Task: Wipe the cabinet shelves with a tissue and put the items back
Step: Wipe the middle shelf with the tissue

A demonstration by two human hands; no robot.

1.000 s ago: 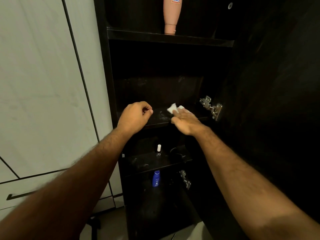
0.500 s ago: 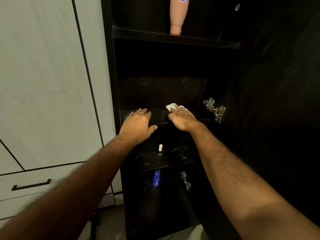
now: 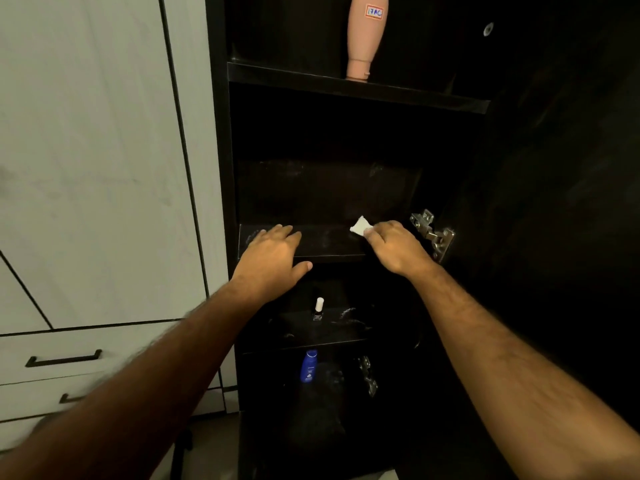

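The left hand (image 3: 273, 259) lies with fingers spread flat on the left part of the dark, dusty middle shelf (image 3: 322, 242) of the black cabinet, its grip holding nothing. Further right, the right hand (image 3: 396, 245) pinches a small crumpled white tissue (image 3: 360, 226) at the fingertips, pressing it onto the shelf's far right part, near the metal hinge (image 3: 431, 233). The tissue looks light, soft and easily torn; it is best taken bunched in the middle and pressed under flat fingers, not dragged by a corner.
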